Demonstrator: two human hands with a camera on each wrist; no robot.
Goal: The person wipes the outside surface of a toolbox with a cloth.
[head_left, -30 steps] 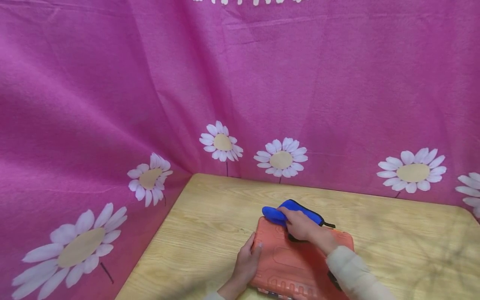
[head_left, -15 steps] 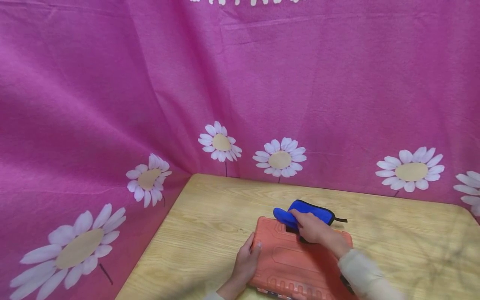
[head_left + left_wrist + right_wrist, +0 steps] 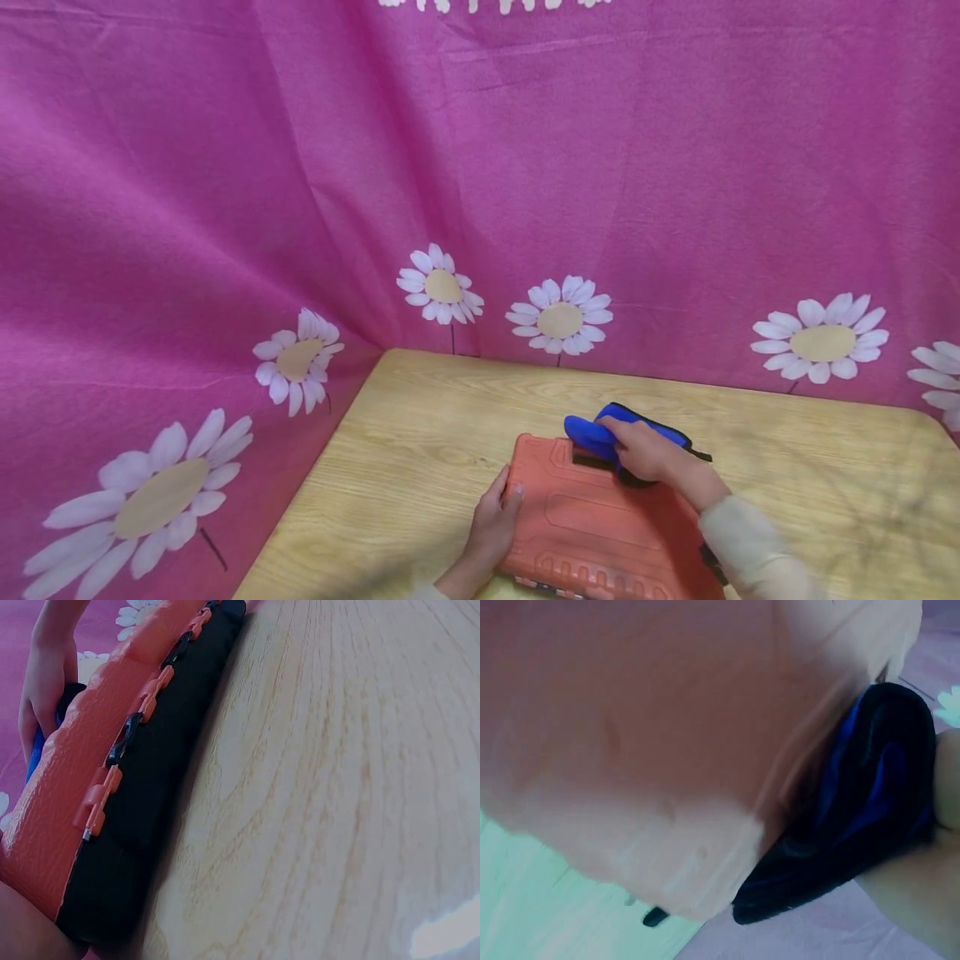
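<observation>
An orange case with a black lower half lies on the wooden table. The left hand holds its left side, thumb on the lid and fingers along the edge. Over the far edge of the lid, the right hand grips a blue cloth with black trim, folded in the fingers; in the right wrist view the cloth shows its dark edging. A dark recess in the lid shows just left of the right hand. Black and orange latches line the case's near side.
The light wooden table extends to both sides of the case and behind it. A pink curtain with white daisies hangs along the table's back and left edges.
The right hand has moved to the right along the case's far edge with the blue cloth, uncovering more of the dark recess. The left hand has stayed on the case's left side.
</observation>
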